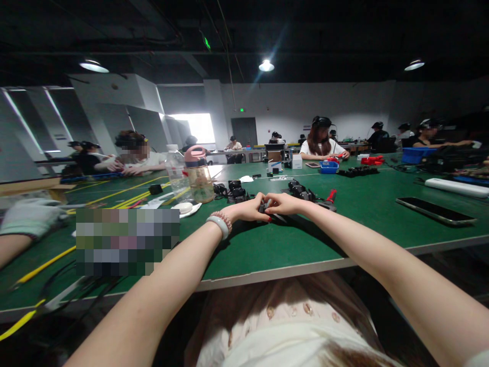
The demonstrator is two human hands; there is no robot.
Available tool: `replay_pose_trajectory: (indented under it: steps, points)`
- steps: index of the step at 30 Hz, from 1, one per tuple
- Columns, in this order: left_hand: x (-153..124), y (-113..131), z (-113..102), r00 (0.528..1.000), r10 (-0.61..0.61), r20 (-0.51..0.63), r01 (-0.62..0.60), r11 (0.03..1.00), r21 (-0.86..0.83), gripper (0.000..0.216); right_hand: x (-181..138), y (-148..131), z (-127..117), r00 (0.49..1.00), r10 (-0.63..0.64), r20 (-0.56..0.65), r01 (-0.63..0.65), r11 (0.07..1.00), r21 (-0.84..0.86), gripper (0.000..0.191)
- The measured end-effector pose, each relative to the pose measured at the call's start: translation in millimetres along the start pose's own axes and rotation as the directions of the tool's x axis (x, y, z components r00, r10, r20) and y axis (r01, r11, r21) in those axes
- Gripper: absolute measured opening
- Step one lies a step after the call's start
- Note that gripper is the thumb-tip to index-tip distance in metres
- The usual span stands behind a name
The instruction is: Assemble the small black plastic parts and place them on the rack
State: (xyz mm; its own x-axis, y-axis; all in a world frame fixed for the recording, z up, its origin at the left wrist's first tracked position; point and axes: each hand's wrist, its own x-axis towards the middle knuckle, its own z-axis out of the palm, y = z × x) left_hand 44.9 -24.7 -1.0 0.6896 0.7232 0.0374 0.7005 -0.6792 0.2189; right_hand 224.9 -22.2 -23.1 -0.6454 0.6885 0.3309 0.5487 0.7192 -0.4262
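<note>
My left hand (247, 209) and my right hand (284, 204) meet over the green table (267, 250), fingers curled together on a small black part (263, 208) between them. A pale bracelet and a bead band sit on my left wrist. Just behind my hands lie two clusters of similar black parts (235, 191), (301, 191). A red-handled tool (329, 198) lies right of my right hand.
A pink-capped bottle (198, 176) and a clear water bottle (176, 173) stand at the left. A phone (435, 210) lies at the right. A gloved hand of another person (30, 216) reaches in at far left. Other people sit at tables behind.
</note>
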Motion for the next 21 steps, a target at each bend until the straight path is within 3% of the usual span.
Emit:
replay_pose_trajectory:
  steps: [21]
  points:
    - [-0.9, 2.2, -0.3, 1.000, -0.017, 0.008, 0.017, 1.000, -0.006, 0.069, -1.0, -2.4, -1.1, 1.000, 0.015, -0.006, -0.015, 1.000, -0.007, 0.037]
